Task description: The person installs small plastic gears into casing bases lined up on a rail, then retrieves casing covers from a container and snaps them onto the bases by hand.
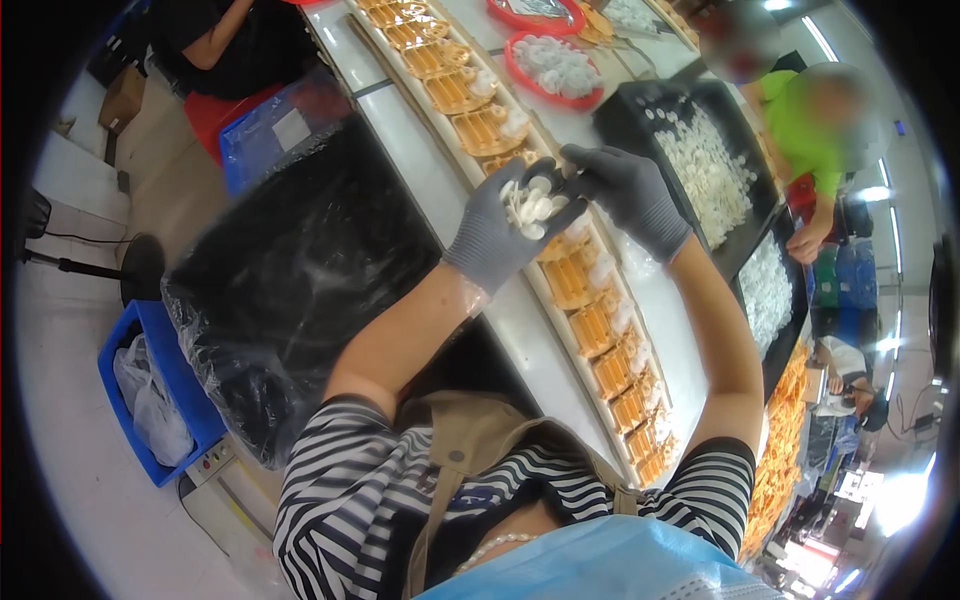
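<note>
My left hand (485, 232), in a grey glove, is turned palm up and cups a small heap of white plastic discs (538, 208). My right hand (640, 200), also gloved in grey, meets the left fingertips with its own fingers pressed together; whatever they pinch is too small to make out. Both hands are above a long belt (580, 335) that carries a row of orange plastic trays (568, 280). Small clear or white pieces (601, 270) lie along the right edge of several trays.
Right of the belt stands a black bin (655, 110) of white discs, with another heap of clear-white pieces (765, 290) nearer me. Red basins (552, 70) sit farther back. A black plastic-covered box (300, 270) is at left. Co-workers sit across (825, 110) and at upper left (240, 50).
</note>
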Tool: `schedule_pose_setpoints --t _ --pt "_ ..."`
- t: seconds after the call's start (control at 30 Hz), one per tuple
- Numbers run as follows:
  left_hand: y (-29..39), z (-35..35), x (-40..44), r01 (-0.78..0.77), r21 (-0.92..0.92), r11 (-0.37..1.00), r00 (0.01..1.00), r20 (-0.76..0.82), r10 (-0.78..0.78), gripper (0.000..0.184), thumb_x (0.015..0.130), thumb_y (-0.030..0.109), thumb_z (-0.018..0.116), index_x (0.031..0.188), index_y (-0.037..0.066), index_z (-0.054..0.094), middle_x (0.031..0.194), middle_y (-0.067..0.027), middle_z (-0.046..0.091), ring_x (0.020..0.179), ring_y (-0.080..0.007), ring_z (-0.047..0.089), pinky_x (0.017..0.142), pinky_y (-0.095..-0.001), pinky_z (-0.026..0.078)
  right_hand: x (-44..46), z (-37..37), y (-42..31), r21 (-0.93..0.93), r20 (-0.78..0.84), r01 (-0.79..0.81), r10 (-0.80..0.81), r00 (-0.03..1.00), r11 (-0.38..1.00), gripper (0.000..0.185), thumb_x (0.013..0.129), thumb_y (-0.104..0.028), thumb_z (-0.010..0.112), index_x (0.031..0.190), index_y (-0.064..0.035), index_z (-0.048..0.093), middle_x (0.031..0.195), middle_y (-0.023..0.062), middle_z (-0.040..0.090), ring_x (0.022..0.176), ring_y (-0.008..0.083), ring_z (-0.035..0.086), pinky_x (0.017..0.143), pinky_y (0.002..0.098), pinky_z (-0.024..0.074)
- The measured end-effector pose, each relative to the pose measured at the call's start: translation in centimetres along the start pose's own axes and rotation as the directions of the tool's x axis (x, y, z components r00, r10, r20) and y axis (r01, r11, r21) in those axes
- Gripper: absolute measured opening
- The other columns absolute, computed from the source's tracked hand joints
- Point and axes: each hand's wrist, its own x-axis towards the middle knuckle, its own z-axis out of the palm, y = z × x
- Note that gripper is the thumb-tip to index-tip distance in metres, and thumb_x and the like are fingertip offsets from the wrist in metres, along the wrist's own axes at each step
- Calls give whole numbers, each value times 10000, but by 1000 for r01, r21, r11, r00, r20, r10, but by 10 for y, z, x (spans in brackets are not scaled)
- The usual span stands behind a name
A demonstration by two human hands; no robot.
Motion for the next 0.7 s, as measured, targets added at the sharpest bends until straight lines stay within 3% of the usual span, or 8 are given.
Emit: schedule_pose_setpoints --t 0.07,0.17,0.27,0.33,0.47,0.53,0.63,0.7 --pt "10 0 0 26 22 999 999 -31 -26 323 942 190 478 1167 -40 500 1122 -189 568 1066 -305 560 969 -426 464 12 0 -2 -38 47 -50 52 998 998 310 830 -142 674 1123 -42 655 939 133 691 805 225 690 749 289 537" --pt "29 10 4 121 -223 967 984 -99 -146 255 878 46 643 1079 -20 501 1045 -111 571 1005 -162 595 858 -284 546 35 -3 -13 -91 173 -171 184 967 981 335 812 -152 692 1126 -42 656 955 140 692 824 210 692 757 280 535" --pt "39 5 10 113 -543 832 979 -83 -187 233 949 158 524 1095 -22 512 1064 -160 571 1033 -258 579 916 -385 515 62 -2 -11 -139 200 -149 175 964 979 354 821 -106 695 1167 -51 644 946 97 684 807 128 654 766 263 527" --pt "45 -8 18 88 -690 718 969 -108 -222 333 984 239 410 1119 -36 541 1086 -218 598 1048 -370 568 992 -505 459 83 3 7 94 123 -159 147 982 983 349 823 -94 687 1169 -72 648 929 69 682 789 95 625 768 242 514" --pt "63 -21 28 9 -652 758 972 -172 -160 273 979 208 430 1074 -17 553 1030 -199 606 1028 -366 572 977 -501 471 149 16 59 -136 7 143 -143 990 980 333 835 -95 655 1167 -103 640 906 70 668 792 84 603 760 240 498" --pt "67 -29 32 -24 -624 781 979 -172 -107 259 978 193 430 1085 -13 544 1027 -193 597 1025 -367 568 972 -498 475 172 25 67 -124 62 54 -47 997 991 330 840 -91 622 1169 -117 632 928 88 678 826 121 634 755 269 509" --pt "67 -24 30 -140 -329 934 976 -203 75 248 979 175 423 1104 -14 524 1034 -183 575 1033 -360 556 968 -493 479 192 40 69 -78 114 4 5 994 997 324 841 -89 610 1161 -126 637 948 98 682 841 155 652 765 286 514" --pt "66 -29 33 -110 -445 889 980 -200 22 251 981 173 417 1114 -18 513 1043 -186 560 1038 -359 548 970 -493 478 199 46 68 -101 139 43 -28 990 994 316 842 -93 606 1154 -130 643 958 103 683 842 173 659 771 292 513"
